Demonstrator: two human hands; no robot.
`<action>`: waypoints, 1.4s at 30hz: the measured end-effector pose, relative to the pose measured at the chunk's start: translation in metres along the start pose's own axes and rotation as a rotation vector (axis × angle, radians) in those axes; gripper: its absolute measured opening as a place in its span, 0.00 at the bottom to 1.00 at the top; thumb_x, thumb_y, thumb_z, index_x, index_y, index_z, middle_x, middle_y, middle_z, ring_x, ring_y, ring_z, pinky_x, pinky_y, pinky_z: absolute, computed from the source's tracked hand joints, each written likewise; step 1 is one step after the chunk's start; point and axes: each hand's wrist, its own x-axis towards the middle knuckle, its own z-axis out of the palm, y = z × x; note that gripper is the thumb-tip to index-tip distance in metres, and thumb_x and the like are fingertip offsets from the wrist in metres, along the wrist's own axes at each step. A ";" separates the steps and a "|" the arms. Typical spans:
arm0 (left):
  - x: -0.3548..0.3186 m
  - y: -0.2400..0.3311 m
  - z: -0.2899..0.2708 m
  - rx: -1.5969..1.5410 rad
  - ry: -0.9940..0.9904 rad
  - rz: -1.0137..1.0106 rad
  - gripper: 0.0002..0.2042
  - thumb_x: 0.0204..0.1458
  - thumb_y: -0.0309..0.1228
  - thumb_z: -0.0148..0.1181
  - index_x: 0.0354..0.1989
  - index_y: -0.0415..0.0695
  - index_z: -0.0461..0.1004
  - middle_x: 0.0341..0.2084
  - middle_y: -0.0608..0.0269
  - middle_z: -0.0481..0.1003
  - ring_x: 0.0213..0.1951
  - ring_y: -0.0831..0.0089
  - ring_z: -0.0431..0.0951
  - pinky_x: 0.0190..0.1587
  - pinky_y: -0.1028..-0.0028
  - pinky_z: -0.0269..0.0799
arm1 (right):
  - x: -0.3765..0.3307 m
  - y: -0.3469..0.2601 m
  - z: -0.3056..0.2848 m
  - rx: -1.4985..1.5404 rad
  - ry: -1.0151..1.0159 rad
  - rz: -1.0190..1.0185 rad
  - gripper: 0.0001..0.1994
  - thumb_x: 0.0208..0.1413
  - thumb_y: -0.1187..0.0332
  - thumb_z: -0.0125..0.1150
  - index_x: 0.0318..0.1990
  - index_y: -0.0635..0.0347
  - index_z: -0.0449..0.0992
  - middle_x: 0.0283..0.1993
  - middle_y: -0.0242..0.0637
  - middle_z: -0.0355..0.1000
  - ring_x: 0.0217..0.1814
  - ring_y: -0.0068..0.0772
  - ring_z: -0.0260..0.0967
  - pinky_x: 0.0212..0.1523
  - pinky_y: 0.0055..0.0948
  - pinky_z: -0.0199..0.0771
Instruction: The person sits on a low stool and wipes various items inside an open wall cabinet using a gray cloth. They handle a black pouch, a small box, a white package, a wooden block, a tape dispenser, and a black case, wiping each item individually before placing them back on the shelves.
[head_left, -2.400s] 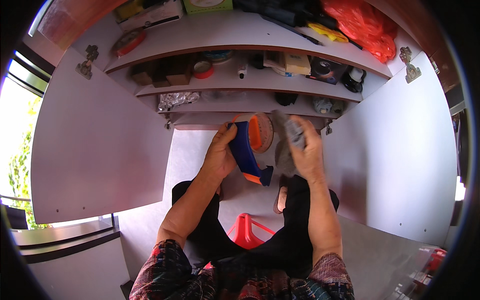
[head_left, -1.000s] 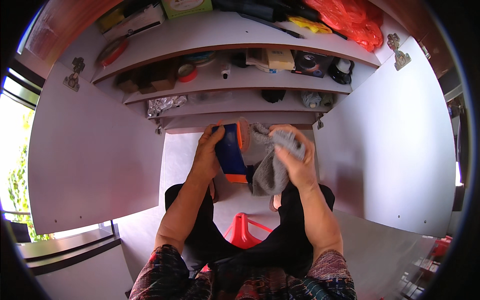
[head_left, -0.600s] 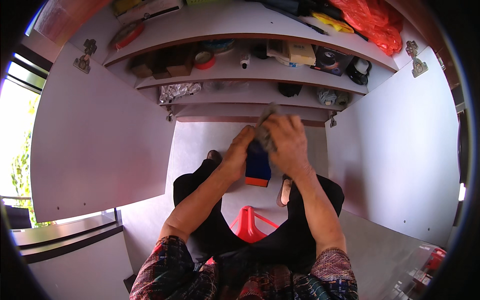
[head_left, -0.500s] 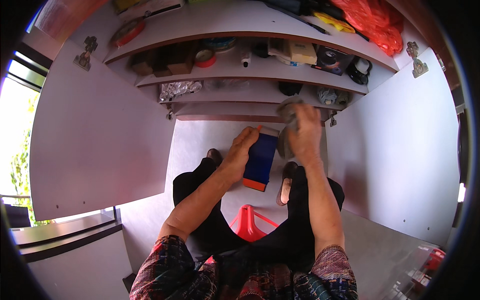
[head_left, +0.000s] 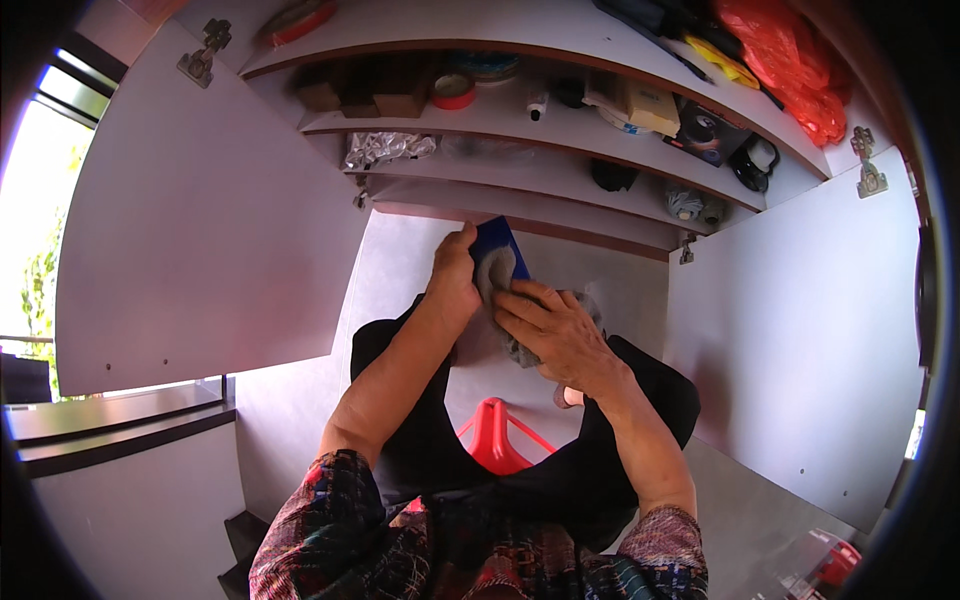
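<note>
My left hand (head_left: 452,285) grips a blue flat box-like object (head_left: 498,240), held upright in front of an open cupboard. My right hand (head_left: 552,330) presses a grey cloth (head_left: 494,272) against the face of that blue object; more of the cloth hangs under my fingers. Much of the blue object is hidden behind the cloth and both hands. My dark-trousered knees are below the hands.
Open cupboard doors stand at the left (head_left: 200,210) and right (head_left: 800,330). Shelves (head_left: 520,110) hold tape rolls, small boxes, foil, an orange bag (head_left: 790,60) and dark items. A red stool (head_left: 495,440) is between my legs. A dark ledge (head_left: 110,420) sits lower left.
The blue object has gone from hanging downward to being held higher and upright. My right hand came back from the shelf edge and now presses the cloth onto it.
</note>
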 end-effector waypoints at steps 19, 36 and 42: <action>0.009 0.007 0.005 -0.246 0.016 0.142 0.13 0.58 0.37 0.47 0.42 0.37 0.63 0.34 0.59 0.69 0.34 0.69 0.73 0.37 0.67 0.75 | 0.008 0.001 0.006 -0.099 0.232 0.020 0.12 0.39 0.73 0.56 0.36 0.56 0.73 0.41 0.34 0.65 0.45 0.37 0.62 0.43 0.35 0.65; -0.031 -0.021 0.028 0.026 -0.235 0.011 0.12 0.57 0.41 0.44 0.41 0.47 0.67 0.37 0.63 0.71 0.39 0.70 0.72 0.44 0.69 0.69 | 0.013 0.014 0.008 -0.015 0.275 0.115 0.21 0.29 0.79 0.59 0.38 0.57 0.72 0.43 0.36 0.66 0.47 0.43 0.61 0.46 0.40 0.63; -0.040 -0.031 0.034 0.327 -0.181 0.086 0.17 0.59 0.42 0.40 0.46 0.45 0.68 0.43 0.65 0.70 0.45 0.77 0.69 0.50 0.76 0.64 | 0.019 0.044 -0.007 0.140 0.311 0.236 0.19 0.32 0.79 0.57 0.39 0.60 0.71 0.42 0.40 0.67 0.46 0.45 0.61 0.47 0.36 0.63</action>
